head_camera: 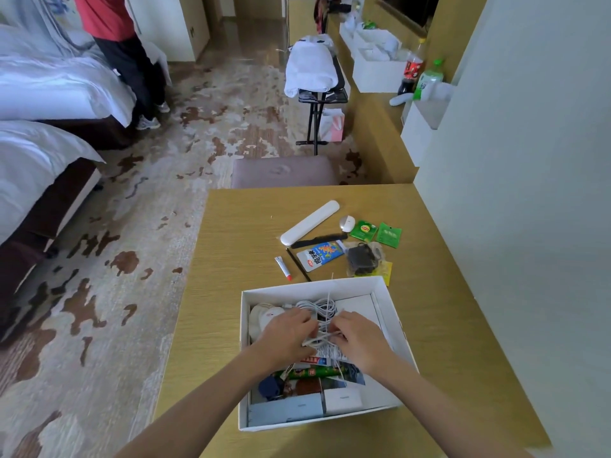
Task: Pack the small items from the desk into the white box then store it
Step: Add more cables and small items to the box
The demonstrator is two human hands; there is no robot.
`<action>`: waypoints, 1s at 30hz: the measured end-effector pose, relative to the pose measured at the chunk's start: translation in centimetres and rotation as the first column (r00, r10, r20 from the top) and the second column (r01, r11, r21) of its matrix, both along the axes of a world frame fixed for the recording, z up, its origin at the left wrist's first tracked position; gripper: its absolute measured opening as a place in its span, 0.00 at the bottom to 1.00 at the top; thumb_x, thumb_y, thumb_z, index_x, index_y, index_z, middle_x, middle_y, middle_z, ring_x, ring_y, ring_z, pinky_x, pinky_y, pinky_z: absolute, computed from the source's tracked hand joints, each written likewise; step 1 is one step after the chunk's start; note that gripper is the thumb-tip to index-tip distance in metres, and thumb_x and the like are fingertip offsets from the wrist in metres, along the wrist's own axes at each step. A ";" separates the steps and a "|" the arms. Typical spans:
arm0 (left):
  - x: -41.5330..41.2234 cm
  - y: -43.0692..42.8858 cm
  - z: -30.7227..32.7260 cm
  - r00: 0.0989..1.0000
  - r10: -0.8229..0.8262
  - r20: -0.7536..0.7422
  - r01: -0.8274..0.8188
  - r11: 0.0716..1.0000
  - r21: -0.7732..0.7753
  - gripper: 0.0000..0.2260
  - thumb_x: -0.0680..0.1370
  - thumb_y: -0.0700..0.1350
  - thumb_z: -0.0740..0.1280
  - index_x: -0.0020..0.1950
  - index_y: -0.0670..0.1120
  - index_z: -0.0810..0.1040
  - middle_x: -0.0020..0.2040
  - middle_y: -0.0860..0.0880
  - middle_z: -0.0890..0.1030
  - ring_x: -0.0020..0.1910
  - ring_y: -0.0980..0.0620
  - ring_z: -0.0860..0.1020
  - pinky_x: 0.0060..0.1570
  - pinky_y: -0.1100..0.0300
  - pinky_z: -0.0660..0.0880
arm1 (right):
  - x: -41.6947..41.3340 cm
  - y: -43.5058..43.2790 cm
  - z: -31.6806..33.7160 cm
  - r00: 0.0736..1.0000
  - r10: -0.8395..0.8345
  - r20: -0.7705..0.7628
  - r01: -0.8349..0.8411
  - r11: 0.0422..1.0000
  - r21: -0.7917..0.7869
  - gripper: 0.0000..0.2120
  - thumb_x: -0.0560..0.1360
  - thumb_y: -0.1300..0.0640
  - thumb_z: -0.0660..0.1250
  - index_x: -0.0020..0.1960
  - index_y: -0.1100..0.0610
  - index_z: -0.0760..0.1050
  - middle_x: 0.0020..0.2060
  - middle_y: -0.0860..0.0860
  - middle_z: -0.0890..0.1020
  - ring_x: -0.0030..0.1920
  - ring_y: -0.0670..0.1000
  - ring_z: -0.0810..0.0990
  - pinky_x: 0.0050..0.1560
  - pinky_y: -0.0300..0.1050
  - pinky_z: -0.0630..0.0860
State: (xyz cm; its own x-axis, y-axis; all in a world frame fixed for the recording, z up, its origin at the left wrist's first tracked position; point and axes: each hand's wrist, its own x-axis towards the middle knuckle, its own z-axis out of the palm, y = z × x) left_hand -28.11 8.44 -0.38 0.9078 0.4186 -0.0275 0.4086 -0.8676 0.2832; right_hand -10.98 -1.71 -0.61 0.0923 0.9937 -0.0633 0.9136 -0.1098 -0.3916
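Broadly, a patterned brown-and-cream carpet (198, 127) fills the left of the view, with two white-sheeted beds (39, 166) along its left edge and a person in a red top (109, 18) standing at the far one. The tan wooden desk (238, 233) runs along the right-hand wall; a grey-brown stool (284, 171) sits just beyond its far edge, and further off a folding rack (310, 69) carries a white bundle. A cola bottle (411, 69) and a green bottle (429, 79) stand side by side on the far counter.

The white box (314, 287) lies open on the near part of the desk, already holding a good many things: a pale rounded item (264, 317) in its far-left corner; a green tube (317, 371) and a dark blue object (269, 386) nearer; two small white cartons (342, 399) against the near wall.

Both hands are inside the box, close together; the left hand (286, 335) and the right hand (358, 342) each have fingers curled round a bundle of white cable (322, 309), whose loops spread toward the box's far wall.

Beyond the box, on the bare desk, lie the loose items: a long white case (309, 222); a black comb (319, 241) touching its near end; a clear bag with something dark inside (362, 259); a blue-and-white sachet (320, 255); two green tea packets (363, 230) side by side; a white oval piece (347, 223); a thin black stick (298, 265); a tiny red-capped tube (283, 267) just left of it.
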 end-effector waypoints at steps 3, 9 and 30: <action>0.0 -0.3 0.0 0.997 0.072 -0.005 -0.072 0.996 0.060 0.10 0.73 0.52 0.68 0.51 0.51 0.73 0.53 0.51 0.74 0.53 0.52 0.71 0.49 0.61 0.68 | 0.0 0.3 -0.1 1.000 -0.004 0.019 0.003 0.999 0.040 0.06 0.77 0.51 0.66 0.51 0.51 0.77 0.47 0.46 0.78 0.50 0.48 0.75 0.47 0.40 0.69; 0.4 0.2 0.4 0.983 0.162 -0.091 -0.153 0.984 0.090 0.13 0.73 0.47 0.69 0.56 0.49 0.74 0.57 0.49 0.72 0.57 0.49 0.70 0.55 0.54 0.72 | -0.3 1.2 0.0 0.990 0.072 0.122 -0.081 0.994 0.077 0.07 0.78 0.53 0.64 0.52 0.55 0.77 0.49 0.50 0.79 0.52 0.53 0.75 0.49 0.47 0.70; 1.4 0.1 2.8 0.885 0.444 0.141 -0.411 0.886 -0.214 0.10 0.78 0.41 0.60 0.50 0.49 0.81 0.49 0.53 0.81 0.47 0.54 0.77 0.44 0.53 0.78 | 5.0 1.1 3.9 0.948 0.064 -0.312 0.005 0.976 0.218 0.08 0.77 0.56 0.65 0.55 0.53 0.78 0.47 0.46 0.80 0.47 0.45 0.77 0.47 0.42 0.75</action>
